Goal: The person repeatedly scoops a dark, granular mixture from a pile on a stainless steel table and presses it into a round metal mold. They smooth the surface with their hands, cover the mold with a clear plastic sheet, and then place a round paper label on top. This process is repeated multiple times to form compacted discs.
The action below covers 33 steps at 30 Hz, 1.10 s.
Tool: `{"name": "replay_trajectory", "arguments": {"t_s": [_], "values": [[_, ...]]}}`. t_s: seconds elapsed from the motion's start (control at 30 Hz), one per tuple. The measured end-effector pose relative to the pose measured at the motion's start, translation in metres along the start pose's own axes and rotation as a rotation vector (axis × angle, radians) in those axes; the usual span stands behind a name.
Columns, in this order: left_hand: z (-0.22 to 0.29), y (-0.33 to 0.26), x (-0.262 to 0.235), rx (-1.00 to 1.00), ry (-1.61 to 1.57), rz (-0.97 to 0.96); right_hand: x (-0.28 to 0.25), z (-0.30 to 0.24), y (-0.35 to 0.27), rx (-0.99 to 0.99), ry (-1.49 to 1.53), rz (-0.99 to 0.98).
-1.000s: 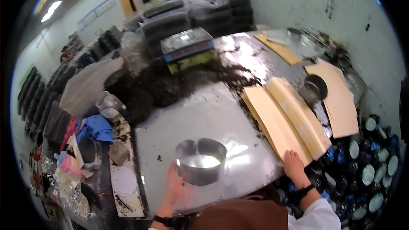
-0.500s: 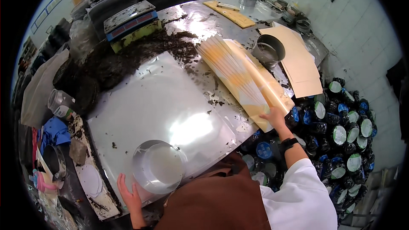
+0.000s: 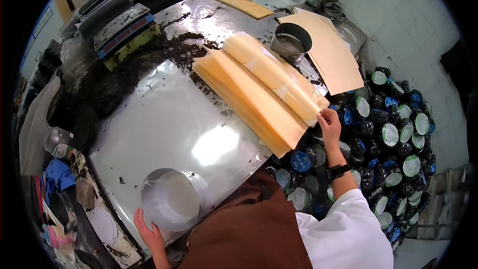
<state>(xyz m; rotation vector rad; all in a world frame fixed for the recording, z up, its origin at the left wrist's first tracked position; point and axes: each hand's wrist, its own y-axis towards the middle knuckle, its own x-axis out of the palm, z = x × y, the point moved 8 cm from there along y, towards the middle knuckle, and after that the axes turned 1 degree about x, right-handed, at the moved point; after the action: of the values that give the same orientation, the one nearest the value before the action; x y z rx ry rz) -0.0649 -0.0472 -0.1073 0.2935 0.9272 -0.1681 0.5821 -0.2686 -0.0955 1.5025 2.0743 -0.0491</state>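
My right hand (image 3: 330, 124), wearing a dark wristband, pinches the near corner of a curled sheet of yellowish paper (image 3: 279, 82). This sheet bows up over a stack of similar sheets (image 3: 249, 102), which hangs slightly past the right edge of the metal table. At the lower left, my left hand (image 3: 149, 234) holds nothing, fingers apart, beside a round metal ring (image 3: 153, 204). Whether its fingertips touch the ring I cannot tell. A pale disc (image 3: 180, 200) shows inside the ring, which stands on a shiny metal sheet (image 3: 164, 124).
Dark crumbly material (image 3: 169, 47) lies near a blue scale (image 3: 124, 32). Another ring (image 3: 291, 42) stands by flat tan boards (image 3: 331, 52). Black-wrapped round packages (image 3: 391, 134) are heaped right of the table. A clear jar (image 3: 58, 142) and blue cloth (image 3: 59, 174) sit at left.
My right hand has shifted from the stack's near end to a corner farther right. The fanned sheet edges are now a bowed sheet. My left hand stays by the ring; the whole view has shifted.
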Motion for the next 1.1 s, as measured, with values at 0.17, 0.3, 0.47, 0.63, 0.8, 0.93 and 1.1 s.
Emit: {"name": "replay_trajectory", "arguments": {"t_s": [0.17, 0.3, 0.47, 0.63, 0.8, 0.93, 1.1], "values": [[-0.003, 0.009, 0.006, 0.008, -0.018, -0.008, 0.017, 0.07, -0.035, 0.441, 0.548, -0.009], [0.002, 0.013, 0.005, 0.047, 0.021, -0.02, 0.034, -0.013, -0.027, 0.1, 0.57, -0.151], [-0.001, 0.007, 0.001, 0.013, 0.002, 0.015, 0.077, -0.084, -0.086, -0.42, -0.299, -0.727], [-0.012, -0.006, 0.0, 0.04, 0.059, 0.0, 0.069, -0.079, -0.099, -0.61, -0.527, -0.659], [-0.014, -0.013, 0.013, 0.036, 0.016, -0.011, 0.085, -0.033, -0.063, -0.627, -0.462, -0.587], [-0.022, -0.022, 0.005, -0.064, 0.047, 0.03, 0.088, -0.013, -0.042, -0.529, -0.277, -0.502], [-0.033, -0.026, -0.002, -0.07, 0.031, 0.076, 0.065, 0.043, 0.03, 0.044, 0.013, -0.091]]}}
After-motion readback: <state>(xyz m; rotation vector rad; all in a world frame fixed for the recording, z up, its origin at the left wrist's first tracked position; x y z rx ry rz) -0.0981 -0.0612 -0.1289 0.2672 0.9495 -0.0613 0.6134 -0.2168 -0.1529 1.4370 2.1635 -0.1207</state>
